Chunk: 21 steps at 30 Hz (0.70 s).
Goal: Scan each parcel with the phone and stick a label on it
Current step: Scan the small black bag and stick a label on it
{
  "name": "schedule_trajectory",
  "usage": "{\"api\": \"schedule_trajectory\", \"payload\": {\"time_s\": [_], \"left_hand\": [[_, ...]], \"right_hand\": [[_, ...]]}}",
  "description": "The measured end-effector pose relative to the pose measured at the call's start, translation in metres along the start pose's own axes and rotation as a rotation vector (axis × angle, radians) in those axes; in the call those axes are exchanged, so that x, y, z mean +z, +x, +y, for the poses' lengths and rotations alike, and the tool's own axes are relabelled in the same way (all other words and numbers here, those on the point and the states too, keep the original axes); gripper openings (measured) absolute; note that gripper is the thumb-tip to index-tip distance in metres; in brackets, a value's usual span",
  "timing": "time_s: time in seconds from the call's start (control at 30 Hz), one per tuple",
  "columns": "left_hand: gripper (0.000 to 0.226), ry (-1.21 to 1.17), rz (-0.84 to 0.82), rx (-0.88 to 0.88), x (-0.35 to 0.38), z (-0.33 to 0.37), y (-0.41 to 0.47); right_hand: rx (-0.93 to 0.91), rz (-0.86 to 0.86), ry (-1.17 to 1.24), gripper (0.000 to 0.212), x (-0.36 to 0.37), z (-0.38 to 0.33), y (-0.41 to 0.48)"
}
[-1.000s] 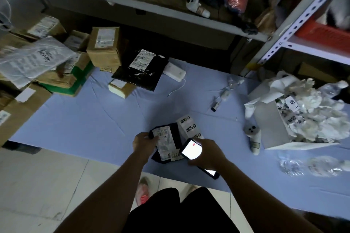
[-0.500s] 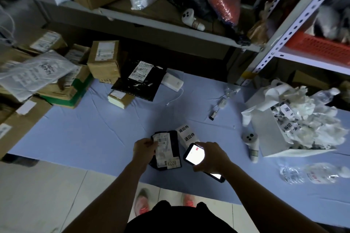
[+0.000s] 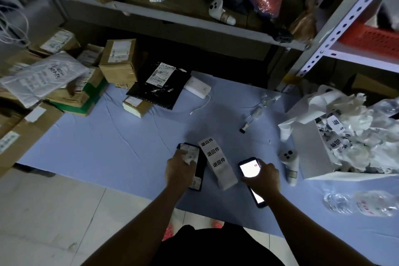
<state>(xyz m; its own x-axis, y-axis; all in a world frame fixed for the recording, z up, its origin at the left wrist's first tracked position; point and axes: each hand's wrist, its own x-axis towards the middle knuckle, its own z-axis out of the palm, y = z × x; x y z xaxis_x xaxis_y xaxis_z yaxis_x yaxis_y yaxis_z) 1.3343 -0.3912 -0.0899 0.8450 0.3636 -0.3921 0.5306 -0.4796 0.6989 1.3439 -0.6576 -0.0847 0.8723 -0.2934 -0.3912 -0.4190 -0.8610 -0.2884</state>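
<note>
Fingers (image 3: 187, 156) of the left hand (image 3: 177, 169) curl over the small black parcel (image 3: 200, 168) near the table (image 3: 108, 147) edge; the right hand (image 3: 264, 176) grips the lit phone (image 3: 249, 168), now drawn rightward off it (scan likely done), baring the label strip (image 3: 218, 163) between them.

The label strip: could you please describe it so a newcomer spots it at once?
Start at the near edge of the blue mat. Between the small black parcel and the lit phone lies the label strip: long, white, printed three times in bold black.
</note>
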Motion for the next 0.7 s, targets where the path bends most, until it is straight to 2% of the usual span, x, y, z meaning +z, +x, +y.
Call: {"api": "schedule_trajectory", "payload": {"time_s": [0.07, 0.13, 0.2, 0.3, 0.43, 0.5, 0.53, 0.6, 0.7], "left_hand": [[0.023, -0.016, -0.097, 0.001, 0.014, 0.006, -0.008], [0.008, -0.051, -0.274, -0.017, 0.032, 0.012, -0.015], [0.011, -0.121, -0.356, -0.075, 0.047, 0.016, -0.021], [0.019, -0.190, -0.291, -0.125, 0.066, 0.021, -0.023], [0.017, -0.179, -0.242, -0.143, 0.073, 0.030, -0.021], [0.016, -0.166, -0.191, -0.121, 0.072, 0.036, -0.023], [0.015, -0.160, -0.166, -0.103, 0.071, 0.039, -0.023], [0.014, -0.165, -0.137, -0.066, 0.069, 0.044, -0.024], [0.011, -0.205, -0.105, -0.053, 0.064, 0.051, -0.026]], "right_hand": [[0.009, -0.014, 0.022, 0.084, 0.003, 0.009, 0.005], [0.009, -0.033, 0.039, 0.084, 0.007, 0.017, 0.012], [-0.005, -0.048, 0.032, 0.087, 0.010, 0.021, 0.017], [-0.038, -0.055, 0.014, 0.085, 0.014, 0.025, 0.022], [-0.067, -0.095, -0.114, 0.090, 0.012, 0.025, 0.027], [-0.115, -0.070, -0.200, 0.092, 0.011, 0.024, 0.029], [-0.142, -0.046, -0.169, 0.089, 0.011, 0.021, 0.029], [-0.264, -0.027, 0.044, 0.068, 0.007, 0.011, 0.032], [-0.546, -0.220, 0.444, 0.013, 0.001, -0.008, 0.031]]}}
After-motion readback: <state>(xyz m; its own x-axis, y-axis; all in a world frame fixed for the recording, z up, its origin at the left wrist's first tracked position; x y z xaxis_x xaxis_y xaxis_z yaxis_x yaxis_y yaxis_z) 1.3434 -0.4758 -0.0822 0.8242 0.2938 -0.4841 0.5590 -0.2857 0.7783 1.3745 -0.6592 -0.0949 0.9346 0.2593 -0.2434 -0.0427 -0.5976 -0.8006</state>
